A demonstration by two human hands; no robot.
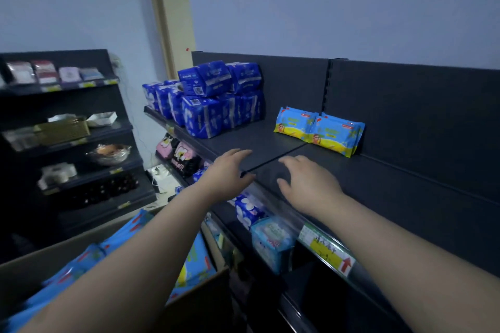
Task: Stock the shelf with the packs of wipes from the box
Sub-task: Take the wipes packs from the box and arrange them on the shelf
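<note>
Dark shelf (270, 140), wipes (319, 130) (blue stacks (216, 100) nearby)

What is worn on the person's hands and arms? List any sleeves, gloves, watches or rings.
Nothing worn shows. The left hand and right hand are bare, without gloves; the left forearm and right forearm are bare to the picture's edge, so no sleeve shows. No watch or bracelet at either wrist. The picture is too soft to rule out a thin ring.
</note>
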